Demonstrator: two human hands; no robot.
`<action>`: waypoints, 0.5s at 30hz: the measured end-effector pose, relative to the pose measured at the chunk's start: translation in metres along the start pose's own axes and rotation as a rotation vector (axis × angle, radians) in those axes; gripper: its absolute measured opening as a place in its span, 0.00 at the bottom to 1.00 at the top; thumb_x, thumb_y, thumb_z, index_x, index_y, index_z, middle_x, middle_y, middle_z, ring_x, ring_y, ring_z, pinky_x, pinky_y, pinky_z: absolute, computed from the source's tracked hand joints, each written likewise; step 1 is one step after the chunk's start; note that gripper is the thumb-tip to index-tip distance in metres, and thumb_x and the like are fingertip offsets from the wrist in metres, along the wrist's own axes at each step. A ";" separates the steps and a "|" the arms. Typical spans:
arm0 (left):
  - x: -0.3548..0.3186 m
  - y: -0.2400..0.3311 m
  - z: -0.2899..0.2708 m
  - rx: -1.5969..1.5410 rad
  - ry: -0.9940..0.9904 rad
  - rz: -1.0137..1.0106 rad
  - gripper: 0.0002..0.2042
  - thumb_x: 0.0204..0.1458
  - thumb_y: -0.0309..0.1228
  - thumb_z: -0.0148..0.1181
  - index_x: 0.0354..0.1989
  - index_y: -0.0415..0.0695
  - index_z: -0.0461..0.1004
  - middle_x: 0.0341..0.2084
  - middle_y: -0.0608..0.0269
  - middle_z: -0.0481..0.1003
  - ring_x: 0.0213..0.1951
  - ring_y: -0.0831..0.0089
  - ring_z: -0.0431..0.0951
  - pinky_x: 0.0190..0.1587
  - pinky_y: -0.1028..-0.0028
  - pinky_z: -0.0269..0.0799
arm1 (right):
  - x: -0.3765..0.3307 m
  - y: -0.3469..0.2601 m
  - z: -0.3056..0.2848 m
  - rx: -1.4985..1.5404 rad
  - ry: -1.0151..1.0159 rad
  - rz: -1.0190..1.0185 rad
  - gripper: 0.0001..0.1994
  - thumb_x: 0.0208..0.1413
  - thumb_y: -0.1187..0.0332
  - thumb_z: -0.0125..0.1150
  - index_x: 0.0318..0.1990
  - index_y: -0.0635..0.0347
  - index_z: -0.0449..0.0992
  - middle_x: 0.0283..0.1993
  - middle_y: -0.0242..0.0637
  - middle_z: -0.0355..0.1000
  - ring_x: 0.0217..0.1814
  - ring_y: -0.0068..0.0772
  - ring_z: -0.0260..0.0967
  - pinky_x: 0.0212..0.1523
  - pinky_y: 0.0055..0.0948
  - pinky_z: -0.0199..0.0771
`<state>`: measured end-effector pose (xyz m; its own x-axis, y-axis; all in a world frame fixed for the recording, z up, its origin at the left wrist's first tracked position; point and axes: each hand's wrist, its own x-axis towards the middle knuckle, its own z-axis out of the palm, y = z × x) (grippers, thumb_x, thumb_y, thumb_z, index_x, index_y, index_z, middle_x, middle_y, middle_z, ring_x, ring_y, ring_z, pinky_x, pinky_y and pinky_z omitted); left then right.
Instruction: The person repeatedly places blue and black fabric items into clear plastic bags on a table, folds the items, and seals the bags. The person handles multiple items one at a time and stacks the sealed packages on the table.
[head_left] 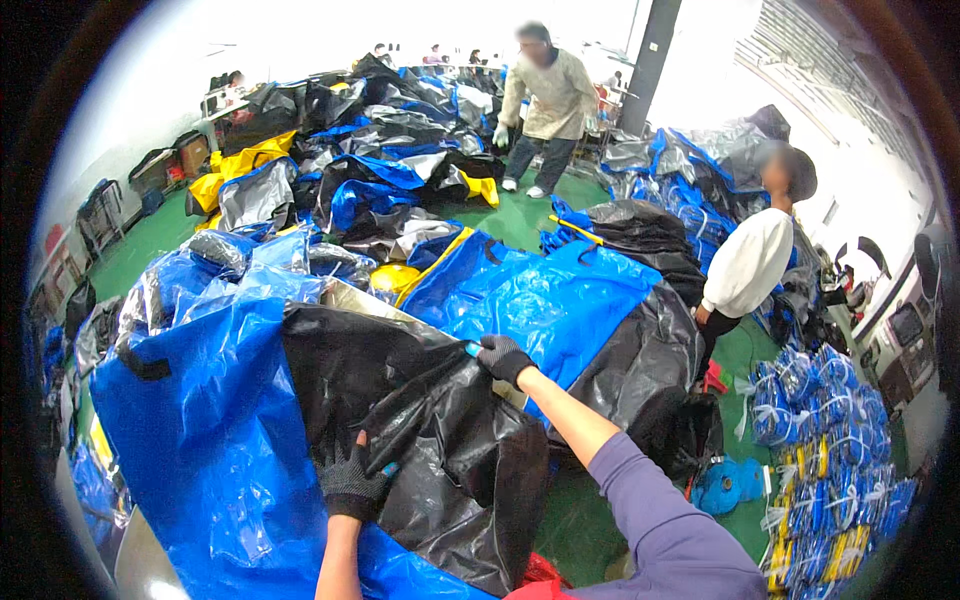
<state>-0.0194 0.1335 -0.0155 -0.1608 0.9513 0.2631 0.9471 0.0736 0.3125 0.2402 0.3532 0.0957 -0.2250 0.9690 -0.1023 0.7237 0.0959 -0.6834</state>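
A large blue-and-black plastic bag with a short black strap lies spread out before me, its black part creased. My left hand, in a dark knit glove with a bare fingertip showing, rests flat on the black part, fingers apart. My right hand, gloved the same way, has its fingers closed at the far right edge of the black part. A small light-blue patch shows at a fingertip of each hand; I cannot tell what it is. Just beyond lies another blue-and-black bag with yellow edging and black straps.
Clear-wrapped blue goods lie beyond on the left. A heap of bags covers the floor behind. One person stands there; another is at right. Tied bundles and a blue roll sit on the green floor.
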 end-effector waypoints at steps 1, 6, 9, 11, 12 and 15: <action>0.005 0.002 -0.009 0.025 -0.029 -0.001 0.40 0.40 0.58 0.61 0.62 0.50 0.64 0.60 0.42 0.62 0.64 0.46 0.58 0.67 0.46 0.40 | -0.001 -0.003 0.000 -0.141 0.151 -0.150 0.11 0.51 0.62 0.59 0.38 0.58 0.77 0.33 0.44 0.75 0.33 0.41 0.72 0.37 0.38 0.72; 0.012 0.080 -0.057 -0.449 -0.018 -0.019 0.34 0.49 0.51 0.55 0.62 0.43 0.63 0.55 0.41 0.67 0.57 0.45 0.65 0.61 0.53 0.56 | -0.021 -0.060 0.038 -0.104 0.189 -1.144 0.17 0.52 0.65 0.57 0.51 0.54 0.75 0.46 0.46 0.75 0.48 0.47 0.72 0.49 0.40 0.71; -0.042 0.166 -0.040 -0.297 -0.759 0.144 0.31 0.50 0.50 0.51 0.56 0.37 0.66 0.52 0.40 0.68 0.53 0.44 0.67 0.58 0.52 0.58 | -0.005 -0.084 0.080 -0.483 -0.210 -0.627 0.36 0.55 0.44 0.49 0.66 0.56 0.56 0.56 0.58 0.66 0.58 0.54 0.66 0.59 0.42 0.64; -0.086 0.189 -0.020 -0.175 -0.292 0.725 0.32 0.54 0.53 0.46 0.58 0.39 0.65 0.56 0.39 0.65 0.61 0.45 0.59 0.61 0.43 0.50 | 0.015 -0.069 0.107 -0.644 -0.281 -0.290 0.43 0.56 0.39 0.47 0.71 0.53 0.42 0.68 0.59 0.50 0.68 0.58 0.53 0.65 0.47 0.55; -0.099 0.188 -0.009 -0.232 -0.320 0.717 0.31 0.55 0.53 0.45 0.59 0.40 0.65 0.57 0.39 0.64 0.63 0.45 0.57 0.61 0.40 0.48 | 0.025 -0.057 0.120 -0.729 -0.193 -0.298 0.44 0.56 0.38 0.45 0.72 0.51 0.37 0.73 0.57 0.40 0.73 0.60 0.44 0.68 0.51 0.49; -0.120 0.144 0.000 -0.522 -0.384 0.905 0.25 0.56 0.47 0.51 0.57 0.41 0.68 0.54 0.45 0.68 0.62 0.48 0.61 0.62 0.47 0.52 | 0.049 -0.014 0.144 -0.603 -0.115 -0.423 0.44 0.55 0.40 0.47 0.73 0.48 0.35 0.75 0.54 0.31 0.75 0.63 0.33 0.71 0.52 0.37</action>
<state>0.1364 0.0299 -0.0023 0.7122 0.6265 0.3167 0.4235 -0.7432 0.5179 0.1246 0.3659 -0.0038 -0.6066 0.7948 -0.0166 0.7852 0.5958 -0.1690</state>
